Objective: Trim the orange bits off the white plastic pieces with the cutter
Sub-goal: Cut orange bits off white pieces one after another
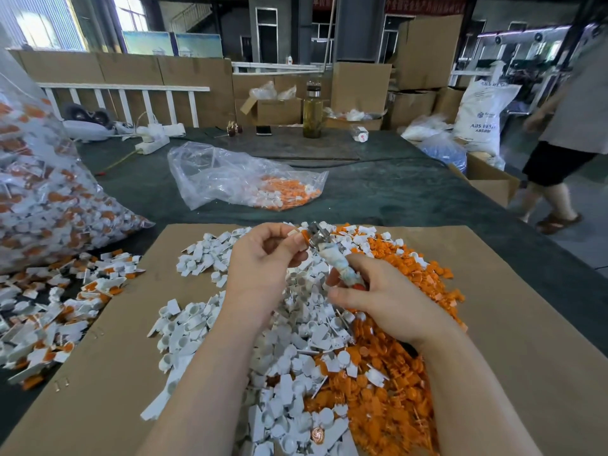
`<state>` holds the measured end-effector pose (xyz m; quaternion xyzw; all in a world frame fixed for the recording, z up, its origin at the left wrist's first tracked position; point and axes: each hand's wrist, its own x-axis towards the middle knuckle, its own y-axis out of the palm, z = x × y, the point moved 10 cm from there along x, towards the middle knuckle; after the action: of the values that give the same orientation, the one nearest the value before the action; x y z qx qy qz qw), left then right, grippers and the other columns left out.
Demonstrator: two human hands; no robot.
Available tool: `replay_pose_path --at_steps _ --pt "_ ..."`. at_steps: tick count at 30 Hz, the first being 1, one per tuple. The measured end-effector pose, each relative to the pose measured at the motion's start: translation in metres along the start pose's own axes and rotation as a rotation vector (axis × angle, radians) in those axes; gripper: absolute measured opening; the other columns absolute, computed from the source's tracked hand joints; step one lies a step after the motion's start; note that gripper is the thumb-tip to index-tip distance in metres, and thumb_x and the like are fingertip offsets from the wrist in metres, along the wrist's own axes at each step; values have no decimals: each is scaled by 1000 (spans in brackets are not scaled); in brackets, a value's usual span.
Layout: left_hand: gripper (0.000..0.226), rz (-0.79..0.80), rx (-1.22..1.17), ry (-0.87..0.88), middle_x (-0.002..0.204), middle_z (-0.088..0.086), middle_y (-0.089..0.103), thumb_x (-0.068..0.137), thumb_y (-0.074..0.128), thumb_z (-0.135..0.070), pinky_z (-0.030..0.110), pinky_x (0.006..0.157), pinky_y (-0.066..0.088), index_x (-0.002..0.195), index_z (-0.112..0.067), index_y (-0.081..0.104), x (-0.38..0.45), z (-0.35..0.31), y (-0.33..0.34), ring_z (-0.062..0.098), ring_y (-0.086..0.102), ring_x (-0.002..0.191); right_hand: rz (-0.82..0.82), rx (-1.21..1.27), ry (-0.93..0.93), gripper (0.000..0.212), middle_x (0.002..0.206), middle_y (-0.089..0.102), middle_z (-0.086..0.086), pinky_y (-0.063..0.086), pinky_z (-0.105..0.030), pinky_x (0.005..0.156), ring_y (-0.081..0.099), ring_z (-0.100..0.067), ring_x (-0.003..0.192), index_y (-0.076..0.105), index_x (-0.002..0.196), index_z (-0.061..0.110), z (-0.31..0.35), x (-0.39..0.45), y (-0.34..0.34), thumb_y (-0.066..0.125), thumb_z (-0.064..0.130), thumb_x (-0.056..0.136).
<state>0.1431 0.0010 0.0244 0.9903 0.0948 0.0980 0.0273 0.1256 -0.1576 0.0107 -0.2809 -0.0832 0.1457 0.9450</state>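
My left hand (263, 258) pinches a small white plastic piece (292, 233) between thumb and fingers. My right hand (371, 294) grips the taped handles of the cutter (332, 258), whose metal jaws sit at the piece. Below both hands, on a cardboard sheet (138, 357), lies a heap of white pieces (296, 357). To its right spreads a pile of orange bits (394, 390).
A large clear bag of untrimmed white-and-orange parts (42, 199) stands at the left, with loose untrimmed parts (56, 307) spilled beside it. A smaller bag (243, 179) lies on the green table cloth behind. A person (566, 133) walks past at the right near cardboard boxes.
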Motion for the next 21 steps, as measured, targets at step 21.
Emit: replay_pose_path --at_steps 21 --pt "12 -17 -94 21 61 -8 68 90 66 -3 15 60 53 83 -12 68 3 2 -7 4 64 56 -106 -205 -39 7 78 64 1 50 -35 57 58 -13 64 62 88 20 3 10 10 58 15 89"
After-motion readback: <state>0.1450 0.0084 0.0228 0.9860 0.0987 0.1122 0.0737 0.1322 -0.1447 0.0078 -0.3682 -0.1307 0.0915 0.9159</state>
